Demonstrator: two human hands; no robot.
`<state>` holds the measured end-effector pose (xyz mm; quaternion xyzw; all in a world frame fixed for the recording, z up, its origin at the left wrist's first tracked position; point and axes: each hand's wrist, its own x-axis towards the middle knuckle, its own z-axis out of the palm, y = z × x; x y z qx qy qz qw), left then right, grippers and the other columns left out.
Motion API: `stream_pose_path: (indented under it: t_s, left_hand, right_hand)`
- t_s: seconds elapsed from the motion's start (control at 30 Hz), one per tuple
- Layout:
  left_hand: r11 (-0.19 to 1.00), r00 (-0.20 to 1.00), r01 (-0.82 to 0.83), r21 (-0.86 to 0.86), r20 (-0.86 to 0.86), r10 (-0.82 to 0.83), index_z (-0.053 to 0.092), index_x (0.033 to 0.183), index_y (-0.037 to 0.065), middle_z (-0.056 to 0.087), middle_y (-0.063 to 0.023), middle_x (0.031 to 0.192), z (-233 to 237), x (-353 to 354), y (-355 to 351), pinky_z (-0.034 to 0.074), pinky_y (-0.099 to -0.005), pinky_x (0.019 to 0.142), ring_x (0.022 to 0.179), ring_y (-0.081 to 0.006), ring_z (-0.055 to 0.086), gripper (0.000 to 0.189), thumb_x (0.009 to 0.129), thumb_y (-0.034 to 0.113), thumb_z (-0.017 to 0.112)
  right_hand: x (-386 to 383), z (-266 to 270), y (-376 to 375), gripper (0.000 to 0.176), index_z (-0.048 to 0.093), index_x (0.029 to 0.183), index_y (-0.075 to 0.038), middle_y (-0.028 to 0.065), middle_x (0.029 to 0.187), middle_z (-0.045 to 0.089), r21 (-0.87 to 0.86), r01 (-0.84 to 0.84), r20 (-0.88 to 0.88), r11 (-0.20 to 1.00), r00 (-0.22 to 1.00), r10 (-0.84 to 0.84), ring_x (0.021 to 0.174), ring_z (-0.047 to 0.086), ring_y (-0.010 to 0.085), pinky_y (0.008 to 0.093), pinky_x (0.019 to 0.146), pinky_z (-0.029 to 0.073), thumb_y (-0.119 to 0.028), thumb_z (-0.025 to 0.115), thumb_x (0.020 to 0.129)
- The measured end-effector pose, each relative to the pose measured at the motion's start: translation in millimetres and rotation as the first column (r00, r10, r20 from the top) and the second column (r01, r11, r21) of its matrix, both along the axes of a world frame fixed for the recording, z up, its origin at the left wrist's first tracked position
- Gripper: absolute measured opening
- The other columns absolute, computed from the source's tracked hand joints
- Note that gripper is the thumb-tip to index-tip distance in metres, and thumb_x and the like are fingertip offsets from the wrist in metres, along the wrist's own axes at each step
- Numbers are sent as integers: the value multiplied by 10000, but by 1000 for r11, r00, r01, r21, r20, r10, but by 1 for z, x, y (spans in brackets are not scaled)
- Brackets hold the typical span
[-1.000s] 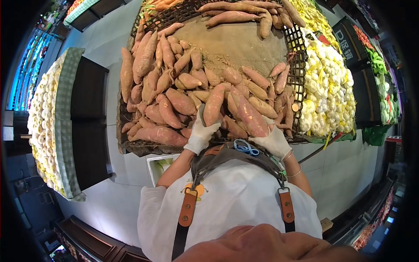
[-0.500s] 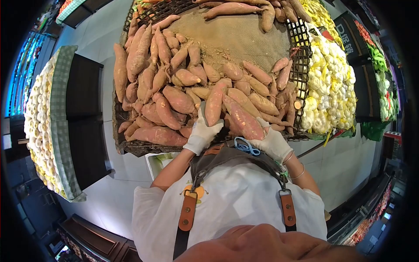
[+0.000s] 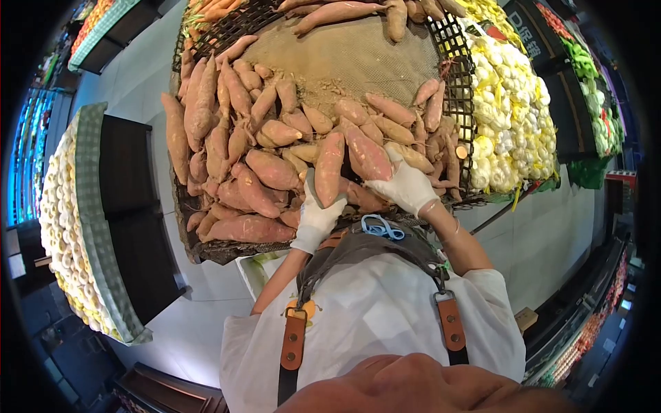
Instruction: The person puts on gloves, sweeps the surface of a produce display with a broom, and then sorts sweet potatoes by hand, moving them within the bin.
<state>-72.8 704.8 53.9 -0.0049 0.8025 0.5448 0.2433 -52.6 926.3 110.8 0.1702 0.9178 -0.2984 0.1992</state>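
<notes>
Grocery produce floor, pale tiles. A black lattice crate (image 3: 451, 62) lined w/ burlap (image 3: 344, 58) holds a heap of sweet potatoes (image 3: 227, 138), piled mostly on the near and left sides, w/ the burlap bare in the middle. Left hand (image 3: 318, 215), white glove, is wrapped round the near end of an upright sweet potato (image 3: 329, 165); its long axis runs straight away from the body, far tip over the heap. Right hand (image 3: 407, 186), also gloved, is clamped on the near end of a second sweet potato (image 3: 365, 155) – this one slants up-left from the palm, so the two tubers sit just beside each other at the front edge, possibly touching, can't tell. Both hands are about equally near the crate's front rim. Pale yellow-white produce (image 3: 509, 117) is stacked right of the crate. Blue-handled scissors (image 3: 377, 226) sit at the apron top, just under the hands.
</notes>
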Motion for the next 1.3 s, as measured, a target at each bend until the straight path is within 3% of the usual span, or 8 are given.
stream_pose_path:
  t_s: [0.23, 0.37, 0.63, 0.73, 0.87, 1.03, 1.17, 1.3]
  left_hand:
    - [1000, 988, -17, 13, 156, 15, 217, 1486, 51, 540, -182, 1267, 15, -10, 7, 520, -356, 845, 1040, -234, 593, 952, 734, 264, 760]
    - [984, 989, -75, 162, 139, 52, 276, 1456, 68, 546, -130, 1237, -1, -11, 3, 547, -339, 776, 974, -208, 597, 867, 741, 171, 756]
    - [829, 976, -188, 527, 197, 96, 294, 1449, 95, 552, -99, 1179, -34, -8, -1, 569, -320, 691, 916, -204, 602, 805, 768, -6, 711]
    - [867, 926, -245, 434, 371, 76, 287, 1458, 124, 553, -94, 1165, -3, -9, -2, 564, -313, 621, 874, -179, 604, 807, 780, -22, 700]
    - [850, 912, -272, 452, 404, 77, 277, 1457, 163, 569, -101, 1093, -10, -9, -2, 531, -308, 509, 746, -181, 606, 822, 779, -33, 698]
    - [828, 891, -352, 436, 427, 154, 348, 1391, 130, 602, -135, 962, -14, -9, -3, 490, -331, 417, 555, -220, 582, 609, 866, 85, 653]
    - [478, 626, -545, 688, 714, -314, 500, 1083, 49, 603, -132, 878, -66, -21, -39, 404, -326, 357, 506, -231, 546, 429, 970, 462, 468]
    - [246, 698, -636, 731, 681, -219, 536, 1013, 47, 588, -87, 745, -31, 3, -29, 384, -296, 349, 441, -199, 514, 432, 958, 473, 490]
  right_hand:
    - [30, 36, 2, 1021, 278, 1478, -23, 257, 1107, 643, 33, 42, -6, 999, 999, -42, 979, 661, 362, 392, 844, 520, -555, 713, 723]
    - [13, 16, -2, 1037, 278, 1491, -69, 208, 1153, 643, -137, 297, -539, 945, 778, -323, 933, 687, 299, 346, 820, 535, -506, 776, 693]
    - [-18, -12, -9, 821, 311, 1470, -213, 187, 956, 633, 364, -130, -262, 922, 936, 235, 813, 669, 372, 461, 646, 546, -500, 684, 796]
    - [-18, -13, -2, 780, 335, 1456, -221, 184, 960, 631, 267, -6, -407, 964, 906, 118, 819, 670, 367, 454, 649, 547, -484, 677, 805]
    - [-22, -25, 7, 742, 369, 1437, -221, 187, 965, 629, 436, -349, -230, 830, 848, 477, 796, 672, 364, 447, 656, 547, -451, 689, 808]
    - [-39, -20, 25, 853, 300, 1469, -177, 239, 1017, 651, 123, 52, -398, 991, 917, 1, 936, 654, 384, 456, 729, 543, -520, 686, 790]
    - [-7, -34, 16, 873, 336, 1458, -110, 172, 888, 661, -160, 21, -436, 987, 896, -89, 798, 671, 305, 370, 664, 526, -536, 695, 785]
    - [6, -46, 6, 595, 422, 1389, -106, 60, 759, 588, -924, 236, 108, 302, 916, -387, 507, 495, 75, 224, 444, 365, -398, 602, 903]
